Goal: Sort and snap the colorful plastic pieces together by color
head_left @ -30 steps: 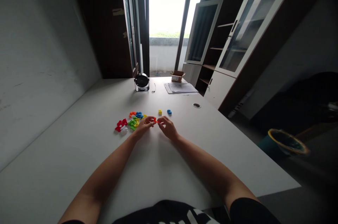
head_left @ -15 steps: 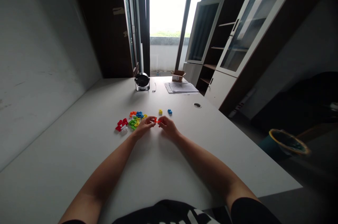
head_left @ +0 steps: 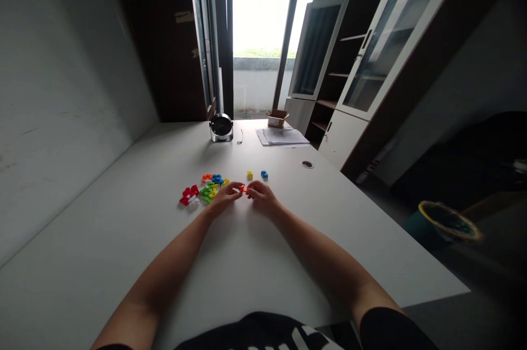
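Pinching a small orange piece (head_left: 244,189) between them, the left hand (head_left: 224,200) and right hand (head_left: 263,199) meet just above the counter (head_left: 123,240), each grip closed at the fingertips on one end of it. The piece sits in the narrow gap between the two hands, too small here to make out its shape. Just left of the left hand lies a loose heap of plastic pieces (head_left: 207,190) in green, yellow, blue, orange, red and white. A yellow block (head_left: 250,175) and a blue piece (head_left: 264,174) lie apart from it, just ahead of the hands. Both forearms lie low over the counter, which looks like a steady way to work: braced wrists should keep so tiny a part from slipping. Light, even fingertip pressure seems best, with the piece held clear of the heap so that nothing nearby gets knocked.
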`<state>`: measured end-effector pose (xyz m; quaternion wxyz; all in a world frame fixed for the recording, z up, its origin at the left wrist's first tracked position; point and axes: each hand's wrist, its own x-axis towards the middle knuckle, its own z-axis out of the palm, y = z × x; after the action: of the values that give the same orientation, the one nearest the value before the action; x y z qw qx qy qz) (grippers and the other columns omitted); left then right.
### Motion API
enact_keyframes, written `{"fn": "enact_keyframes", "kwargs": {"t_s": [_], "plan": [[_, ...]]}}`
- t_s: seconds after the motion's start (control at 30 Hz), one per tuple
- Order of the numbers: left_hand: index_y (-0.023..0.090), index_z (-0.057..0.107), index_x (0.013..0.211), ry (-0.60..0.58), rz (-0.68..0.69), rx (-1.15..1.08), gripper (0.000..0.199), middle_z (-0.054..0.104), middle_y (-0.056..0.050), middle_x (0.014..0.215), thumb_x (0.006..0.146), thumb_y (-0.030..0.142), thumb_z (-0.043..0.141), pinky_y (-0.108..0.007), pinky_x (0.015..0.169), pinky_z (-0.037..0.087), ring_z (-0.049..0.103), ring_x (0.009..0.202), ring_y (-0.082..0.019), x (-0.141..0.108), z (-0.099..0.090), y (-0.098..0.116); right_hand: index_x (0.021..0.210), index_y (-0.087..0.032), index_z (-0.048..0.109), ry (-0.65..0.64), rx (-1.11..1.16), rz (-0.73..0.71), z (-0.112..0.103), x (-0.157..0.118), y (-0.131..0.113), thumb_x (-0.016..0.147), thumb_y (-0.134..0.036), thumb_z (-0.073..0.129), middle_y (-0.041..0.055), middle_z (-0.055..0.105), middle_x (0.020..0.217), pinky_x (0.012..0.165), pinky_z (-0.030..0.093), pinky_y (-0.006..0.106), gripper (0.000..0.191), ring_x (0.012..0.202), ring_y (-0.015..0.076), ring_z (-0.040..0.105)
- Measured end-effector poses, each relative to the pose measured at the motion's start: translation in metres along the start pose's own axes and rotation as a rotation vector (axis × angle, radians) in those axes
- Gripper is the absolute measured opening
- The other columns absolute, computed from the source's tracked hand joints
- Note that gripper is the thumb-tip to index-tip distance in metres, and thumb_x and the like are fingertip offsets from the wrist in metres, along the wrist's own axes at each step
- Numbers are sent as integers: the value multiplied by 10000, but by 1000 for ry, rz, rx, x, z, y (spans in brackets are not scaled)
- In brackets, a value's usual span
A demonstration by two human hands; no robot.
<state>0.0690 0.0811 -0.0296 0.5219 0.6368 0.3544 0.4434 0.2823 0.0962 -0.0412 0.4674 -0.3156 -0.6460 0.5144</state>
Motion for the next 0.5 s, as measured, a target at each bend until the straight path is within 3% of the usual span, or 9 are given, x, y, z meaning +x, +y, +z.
{"fn": "enact_keyframes", "kwargs": {"t_s": [0.17,0.33,0.4,0.5], "plan": [[171,688,1178,11,-26,46,415,658,-27,819,808,351,749,-251,659,416,560,718,-140,-1,-2,-2,952,-200,654,-50,-10,58,-2,-1,-5,812,-480,757,22,675,825,705,511,305,330,739,160,632],[195,676,1197,73,3,65,429,681,-74,1053,804,354,740,-273,739,475,612,835,-160,-1,-1,-3,937,-187,649,-109,-62,130,-14,11,-5,759,-479,786,21,669,815,677,500,292,369,728,161,633],[200,658,1224,103,5,60,451,666,-85,1107,805,348,730,-284,774,495,624,880,-168,0,-1,-3,927,-191,635,-26,-130,115,-29,19,-5,766,-479,762,13,660,788,664,497,296,354,710,165,627],[189,655,1219,107,-1,65,443,659,-87,1094,804,332,714,-289,775,507,623,865,-160,2,0,-5,908,-210,621,255,-384,22,-62,26,-3,795,-475,696,6,652,770,668,486,308,298,708,178,607]]}}
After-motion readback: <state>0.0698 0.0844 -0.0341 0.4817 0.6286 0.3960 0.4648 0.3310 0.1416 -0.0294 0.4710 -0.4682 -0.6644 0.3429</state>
